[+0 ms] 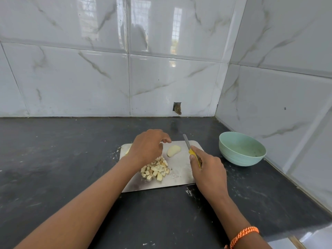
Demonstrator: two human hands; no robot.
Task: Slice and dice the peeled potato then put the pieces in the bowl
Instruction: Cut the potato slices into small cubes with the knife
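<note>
- Your cutting board (179, 169) is a thin, flat metal sheet with rounded corners; its surface is dull and has white wet smears on it. It lies on a dark counter (53, 159) that looks like black stone with pale streaks.
- On the board, near its far edge, lies the potato half (173, 150): pale yellow, smooth, rounded on top. It lies apart from both hands.
- Closer to you there is a pile of potato cubes (156, 169), small blocks with flat cut faces, some a little brownish. Your left forearm covers the left part of this pile.
- Your left hand (147, 148) hovers above the board with the fingers loosely curled and holding nothing; the fingertips are near the potato half but do not touch it.
- Your right hand (208, 169) is clenched around the yellow handle of the knife (187, 143). The narrow grey blade points away from you, above the right side of the board. Most of the handle is hidden in the hand.
- The bowl (240, 157) is light green, round, with fine ridges on the outside. It stands on the counter to the right of the board, not touching it. No potato pieces can be seen inside it.
- A small yellowish thing at the left edge of the board is mostly hidden behind your left hand; you cannot tell what it is.
</note>
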